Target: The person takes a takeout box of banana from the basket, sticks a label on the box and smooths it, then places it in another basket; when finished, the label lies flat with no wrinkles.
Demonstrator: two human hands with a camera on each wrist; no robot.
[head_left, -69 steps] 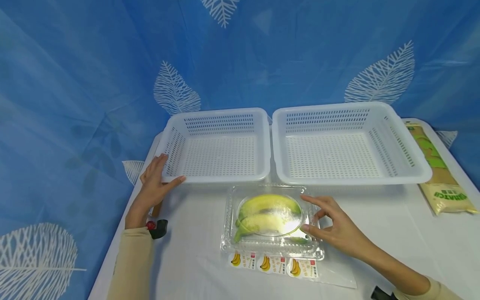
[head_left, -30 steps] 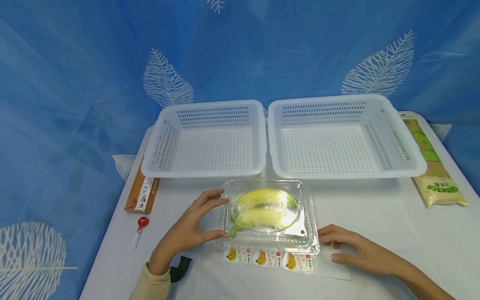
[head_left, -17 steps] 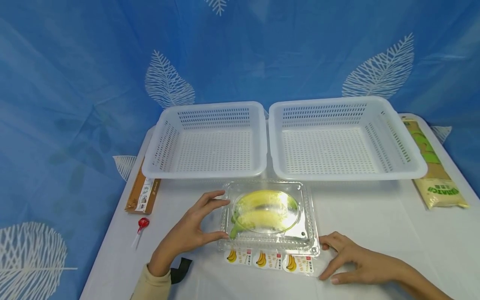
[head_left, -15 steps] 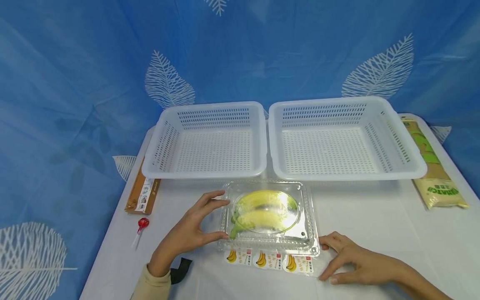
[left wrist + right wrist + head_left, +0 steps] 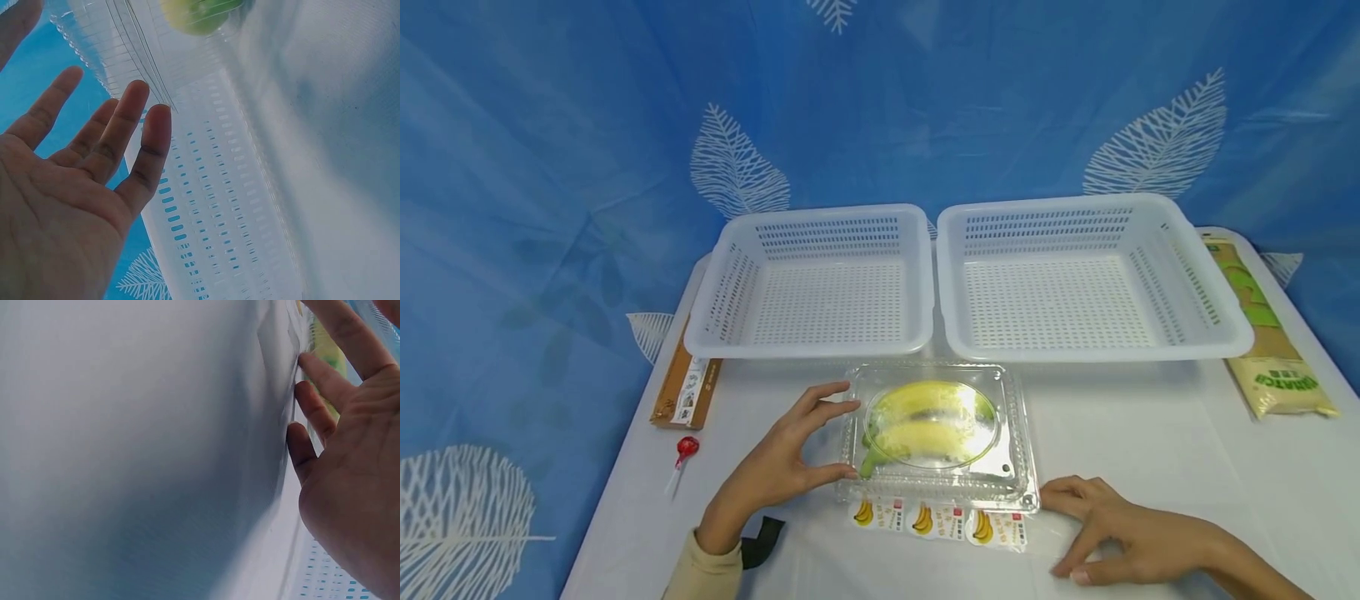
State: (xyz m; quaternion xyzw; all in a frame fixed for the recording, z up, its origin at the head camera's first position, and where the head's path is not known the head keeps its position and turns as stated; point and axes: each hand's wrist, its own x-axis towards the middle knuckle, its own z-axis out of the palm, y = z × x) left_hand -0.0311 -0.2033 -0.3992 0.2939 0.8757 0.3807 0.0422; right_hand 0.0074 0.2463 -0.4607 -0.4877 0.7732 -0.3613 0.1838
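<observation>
Your left hand (image 5: pixel 778 454) is spread, thumb apart from fingers, at the left end of the clear box (image 5: pixel 917 487), your right hand (image 5: pixel 1123 533) bends beside the banana stickers (image 5: pixel 937 520), thumb and forefinger tips close, pinch not determinable, and the box, glossy over green-tipped yellow bananas (image 5: pixel 917 442), lies on the table (image 5: pixel 1150 433).

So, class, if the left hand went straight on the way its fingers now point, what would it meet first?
Most likely the left hand would meet the left side of the clear plastic clamshell box holding bananas; its fingertips appear at that edge, perhaps touching it.
</observation>
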